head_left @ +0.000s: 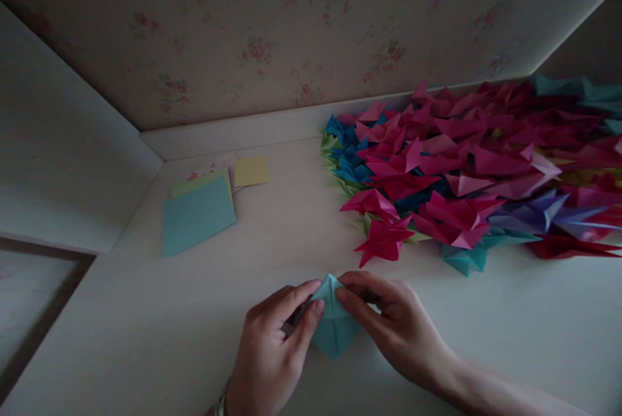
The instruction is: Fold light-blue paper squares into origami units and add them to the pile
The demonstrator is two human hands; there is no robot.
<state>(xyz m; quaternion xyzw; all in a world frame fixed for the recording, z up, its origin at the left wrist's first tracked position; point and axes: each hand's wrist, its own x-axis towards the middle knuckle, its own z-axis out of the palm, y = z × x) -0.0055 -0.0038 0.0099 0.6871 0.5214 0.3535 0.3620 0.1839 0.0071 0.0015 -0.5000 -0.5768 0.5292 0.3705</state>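
Note:
A light blue sheet of origami paper (335, 335), folded into a kite-like diamond with a crease down its middle, is held between my two hands near the front of the white table. My left hand (279, 332) pinches its upper left edge between thumb and forefinger. On the other side, my right hand (389, 315) grips the upper right edge, thumb and fingertips close to the top point. The paper's side corners are partly hidden behind my fingers. A bracelet or watch band shows at my left wrist.
Many folded paper cranes (437, 157), mostly pink and red with some blue, green and purple, crowd the right side of the table. A stack of blue and green paper sheets (199, 215) lies at left, beside a yellow paper square (251, 171). A floral wall (291, 34) rises behind.

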